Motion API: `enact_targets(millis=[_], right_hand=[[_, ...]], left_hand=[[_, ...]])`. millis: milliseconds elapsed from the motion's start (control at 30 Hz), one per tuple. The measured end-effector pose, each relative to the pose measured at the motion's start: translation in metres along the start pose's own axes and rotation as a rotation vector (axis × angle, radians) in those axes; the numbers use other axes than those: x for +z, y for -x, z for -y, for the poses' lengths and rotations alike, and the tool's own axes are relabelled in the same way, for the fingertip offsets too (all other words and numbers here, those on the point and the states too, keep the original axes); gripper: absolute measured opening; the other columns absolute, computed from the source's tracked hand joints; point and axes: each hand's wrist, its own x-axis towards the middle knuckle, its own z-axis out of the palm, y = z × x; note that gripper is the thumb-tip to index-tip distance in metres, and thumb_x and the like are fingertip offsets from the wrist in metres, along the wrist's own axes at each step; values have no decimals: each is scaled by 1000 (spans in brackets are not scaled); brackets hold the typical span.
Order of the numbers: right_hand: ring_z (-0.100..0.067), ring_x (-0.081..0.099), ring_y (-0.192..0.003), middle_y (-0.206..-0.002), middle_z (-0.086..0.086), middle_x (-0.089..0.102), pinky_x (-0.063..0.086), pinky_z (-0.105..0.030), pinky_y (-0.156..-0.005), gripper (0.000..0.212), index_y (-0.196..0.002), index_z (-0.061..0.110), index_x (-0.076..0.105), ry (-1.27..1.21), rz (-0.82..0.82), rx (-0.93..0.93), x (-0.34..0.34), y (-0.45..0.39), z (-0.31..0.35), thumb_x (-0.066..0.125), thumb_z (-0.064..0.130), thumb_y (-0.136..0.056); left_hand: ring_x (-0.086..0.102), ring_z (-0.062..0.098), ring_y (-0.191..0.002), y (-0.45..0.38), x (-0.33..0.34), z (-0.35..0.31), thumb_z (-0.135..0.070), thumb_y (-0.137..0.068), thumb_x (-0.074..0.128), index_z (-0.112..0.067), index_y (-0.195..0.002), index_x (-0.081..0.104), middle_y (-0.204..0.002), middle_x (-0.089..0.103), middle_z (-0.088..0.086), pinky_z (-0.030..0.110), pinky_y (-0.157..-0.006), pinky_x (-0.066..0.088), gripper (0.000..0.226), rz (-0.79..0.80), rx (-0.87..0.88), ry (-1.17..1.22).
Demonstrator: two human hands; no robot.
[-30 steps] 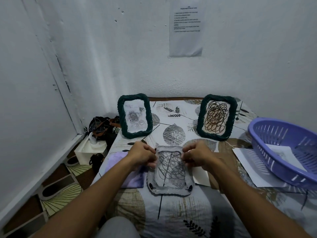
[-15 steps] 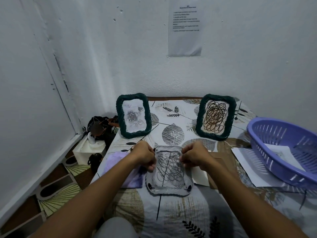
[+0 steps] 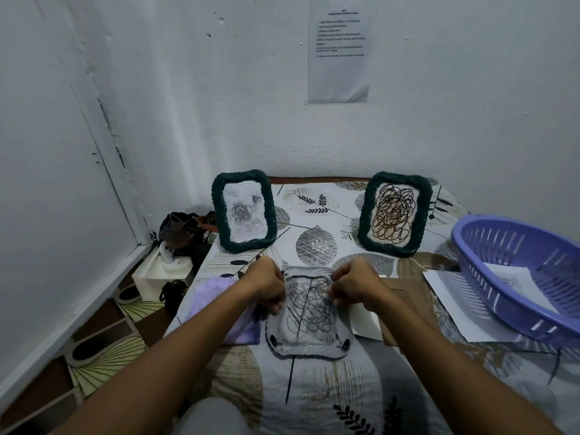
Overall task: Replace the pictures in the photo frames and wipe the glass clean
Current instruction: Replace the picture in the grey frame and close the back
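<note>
Your left hand and right hand pinch the scribble picture's side edges; the face-down frame lies directly beneath, its long axis running toward the bed's near edge.

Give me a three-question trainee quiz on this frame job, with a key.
1. True or false: the frame with the rose picture stands upright.
2. Which lies under the left forearm? A) purple cloth B) basket C) tissue box
3. Fill in: both hands, left and right, pinch the sides of the flat frame, whose picture is a ____.

Key: 1 true; 2 A; 3 scribble
</note>
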Motion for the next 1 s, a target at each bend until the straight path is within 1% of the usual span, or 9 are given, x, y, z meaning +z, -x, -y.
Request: enact_targets(millis=[200,333,433,533,633,733,833,933,1000], right_hand=[[-20,63,-52,-73,-14,66,53,-26,-43,24,-103,-7,62,-15,15,-7,-2,0,-1,67,-12,-79],[-19,62,-49,-73,-16,66,49,-22,-39,25,-102,-5,62,-40,5,-10,-4,3,-2,68,-12,-78],[-17,62,-48,-80,-20,68,48,-22,-41,26,-100,-3,62,-39,-4,-21,-6,2,-2,70,-10,-77],[-19,63,-53,-80,-18,67,48,-21,-40,25,-98,-1,63,-12,-13,-18,-5,1,-2,71,-9,-76],[-23,65,-56,-76,-16,67,53,-26,-43,22,-94,-2,64,13,-26,-19,-2,0,-1,72,-10,-75],[-25,66,-57,-77,-17,67,54,-28,-45,20,-91,-3,64,41,-38,-31,0,-2,-2,73,-10,-74],[-26,67,-62,-81,-19,69,58,-33,-52,18,-82,3,64,58,-56,-45,3,-5,-2,72,-11,-74],[-26,66,-58,-77,-18,67,58,-34,-52,19,-77,5,62,66,-53,-49,5,-6,-2,70,-12,-76],[-31,68,-62,-77,-19,67,60,-40,-57,17,-77,4,63,93,-56,-56,6,-9,-4,70,-12,-76]], left_hand=[[59,25,-41,6,-3,-4,14,-86,56,-2,-81,58,-73,63,27,41,-53,58,17,-8,19,38],[57,26,-40,8,-1,-2,15,-86,53,-3,-80,56,-65,61,24,48,-57,58,20,-34,33,86],[57,24,-39,9,0,-5,16,-87,51,-6,-76,55,-58,60,18,47,-58,58,25,-64,53,93],[57,24,-39,7,0,-4,16,-86,52,-6,-76,55,-61,61,20,48,-59,59,25,-74,47,79],[59,27,-43,5,1,-2,15,-86,53,-8,-77,56,-65,62,22,50,-61,60,25,-71,29,56],[59,27,-44,4,1,-2,14,-87,54,-7,-74,57,-63,62,20,49,-63,60,25,-69,29,38],[59,26,-43,3,0,0,13,-87,53,-6,-72,58,-61,62,18,49,-63,60,24,-68,39,17],[58,26,-42,1,-1,2,13,-87,53,-6,-73,58,-61,62,19,47,-60,60,24,-73,43,20],[58,24,-40,-1,-1,4,13,-88,53,-5,-80,58,-61,62,18,44,-57,59,21,-74,42,25]])
